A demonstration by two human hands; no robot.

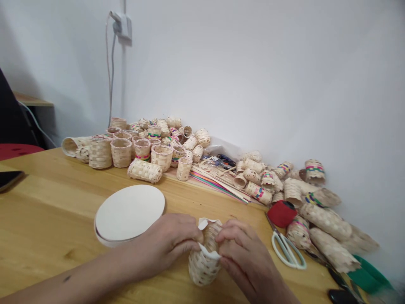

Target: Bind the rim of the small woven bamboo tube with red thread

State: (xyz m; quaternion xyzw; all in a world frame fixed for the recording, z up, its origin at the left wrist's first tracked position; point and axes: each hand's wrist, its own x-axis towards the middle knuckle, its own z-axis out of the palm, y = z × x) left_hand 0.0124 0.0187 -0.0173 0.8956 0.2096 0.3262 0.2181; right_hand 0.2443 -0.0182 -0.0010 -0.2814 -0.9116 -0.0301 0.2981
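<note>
Wooden tabletop point(53, 219) below, both hands point(177, 236) point(245, 253) pinch a rounded woven basket point(203, 270) by its rim point(210, 254).

It's a small craft workshop, by the look of it, and the wooden table point(47, 211) gives it away: woven baskets point(121, 154) crowd its far side, loose strips point(221, 187), some coloured, lie among them, and scissors point(287, 249) sit toward its right! At its near side a left hand point(175, 236) and right hand point(247, 257) work a small basket's point(204, 270) rim, while behind it rises a plain white wall point(253, 76).
</note>
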